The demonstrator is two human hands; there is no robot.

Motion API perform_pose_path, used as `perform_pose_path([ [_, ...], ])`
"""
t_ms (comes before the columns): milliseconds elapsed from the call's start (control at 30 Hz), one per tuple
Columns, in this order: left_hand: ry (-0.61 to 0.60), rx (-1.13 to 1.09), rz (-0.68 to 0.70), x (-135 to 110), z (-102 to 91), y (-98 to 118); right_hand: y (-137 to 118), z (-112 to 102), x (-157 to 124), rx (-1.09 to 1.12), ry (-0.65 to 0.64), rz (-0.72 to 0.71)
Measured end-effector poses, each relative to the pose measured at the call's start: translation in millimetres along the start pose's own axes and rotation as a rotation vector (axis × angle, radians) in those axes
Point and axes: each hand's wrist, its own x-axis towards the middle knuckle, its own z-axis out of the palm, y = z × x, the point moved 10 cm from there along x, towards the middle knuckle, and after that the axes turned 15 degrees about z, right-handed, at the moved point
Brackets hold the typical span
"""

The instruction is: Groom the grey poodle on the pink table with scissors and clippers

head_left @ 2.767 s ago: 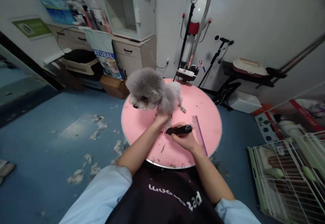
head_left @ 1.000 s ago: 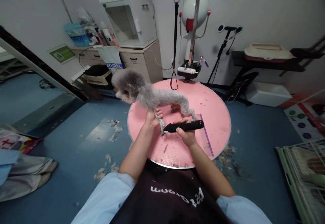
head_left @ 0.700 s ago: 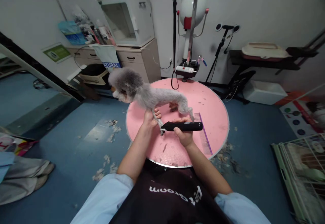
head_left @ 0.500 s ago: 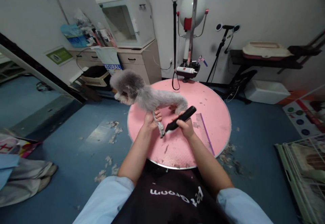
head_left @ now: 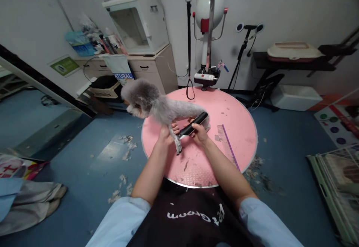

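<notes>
A grey dog (head_left: pixel 179 108) with a fluffy head stands on the round pink grooming table (head_left: pixel 235 120), facing left. My left hand (head_left: pixel 167 133) is closed around the upper part of its near front leg (head_left: pixel 176 142), the paw showing below. In my right hand (head_left: pixel 199 133) is a black hair clipper (head_left: pixel 195 123), tilted with its head down to the left. The clipper's head lies close beside the leg, just below my left fingers; whether it touches cannot be made out. A purple-backed comb (head_left: pixel 230 148) lies right of my right forearm.
A black grooming loop (head_left: pixel 190 90) hangs over the table's back edge near a white bottle (head_left: pixel 205 77). Hair clumps (head_left: pixel 116 194) litter the floor. Another person's legs (head_left: pixel 33 202) show at lower left. A wire crate (head_left: pixel 336 187) stands at right.
My right hand has moved the clipper up the dog's front leg, from near the paw to just under my left hand. My left hand keeps its hold.
</notes>
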Motion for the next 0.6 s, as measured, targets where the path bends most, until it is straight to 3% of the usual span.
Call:
perform_pose_path([
  [167, 0.032, 0.131, 0.150, 9.4, -9.7, 7.0, -15.3, -10.9, -0.4, 0.109, 0.079, -0.117],
  [233, -0.005, 0.132, 0.199, 11.9, -6.9, 10.2, -23.7, -3.3, 0.9, 0.112, 0.062, -0.153],
  [333, -0.049, 0.140, 0.256, 15.1, -2.8, 15.9, -23.7, 18.4, 8.4, 0.018, -0.033, -0.086],
  [600, 0.034, 0.159, 0.144, 14.7, -10.8, 10.4, -12.1, 36.6, 16.2, -0.168, -0.208, 0.073],
])
